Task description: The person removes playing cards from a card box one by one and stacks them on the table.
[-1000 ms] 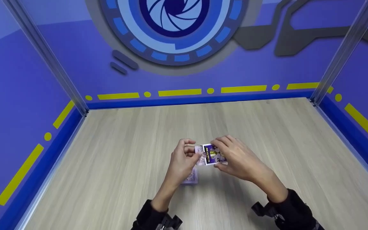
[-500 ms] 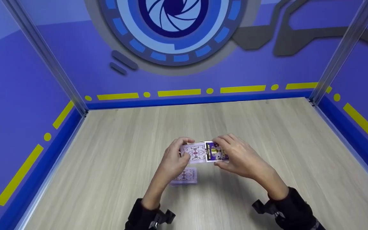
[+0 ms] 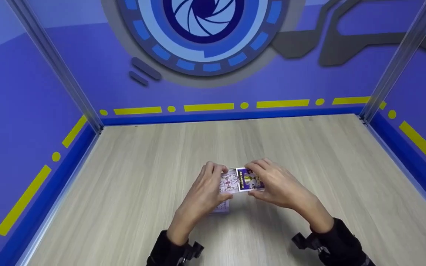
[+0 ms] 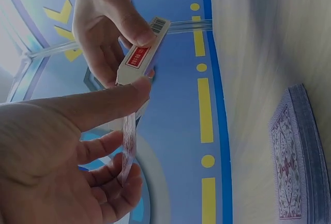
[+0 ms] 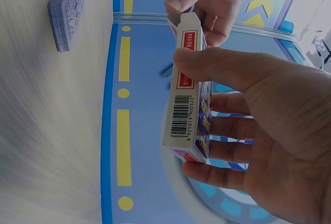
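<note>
Above the table, my right hand (image 3: 277,183) grips a purple card box (image 3: 250,180) between thumb and fingers. The box lies sideways, its open end toward my left hand (image 3: 203,188). A thin patterned playing card (image 3: 229,182) sticks out of that end. My left hand holds the card by its edges, with the thumb right at the mouth of the box (image 4: 155,38). In the left wrist view the card (image 4: 129,141) runs between thumb and curled fingers. A deck of playing cards (image 3: 221,207) rests on the table, partly hidden under my left hand and wrist.
The light wooden table (image 3: 142,177) is bounded by a blue back wall (image 3: 183,85) and side walls (image 3: 9,122) with yellow marks. In the right wrist view, the stacked deck (image 5: 67,12) stands off to the upper left.
My left hand first moved left, showing more of the card outside the box, then came back right toward it. Less card shows now. The right hand and box stayed nearly in place.
</note>
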A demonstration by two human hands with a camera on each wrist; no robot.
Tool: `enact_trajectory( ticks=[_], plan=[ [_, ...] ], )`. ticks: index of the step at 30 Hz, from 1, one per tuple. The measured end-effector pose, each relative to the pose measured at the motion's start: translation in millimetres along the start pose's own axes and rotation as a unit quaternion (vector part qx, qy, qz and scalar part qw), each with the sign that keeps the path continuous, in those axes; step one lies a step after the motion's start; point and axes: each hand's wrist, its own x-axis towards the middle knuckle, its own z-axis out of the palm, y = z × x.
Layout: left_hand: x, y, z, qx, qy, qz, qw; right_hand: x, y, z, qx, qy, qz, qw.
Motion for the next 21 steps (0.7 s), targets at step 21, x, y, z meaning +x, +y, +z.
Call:
enact_trajectory(
  ticks=[21],
  plan=[
    [-5.1,-22.7,-34.3,-0.007,-0.042,-0.048,0.9979,-8.4,22.8,-20.5,0.028,0.053,0.049,0.997]
  ],
)
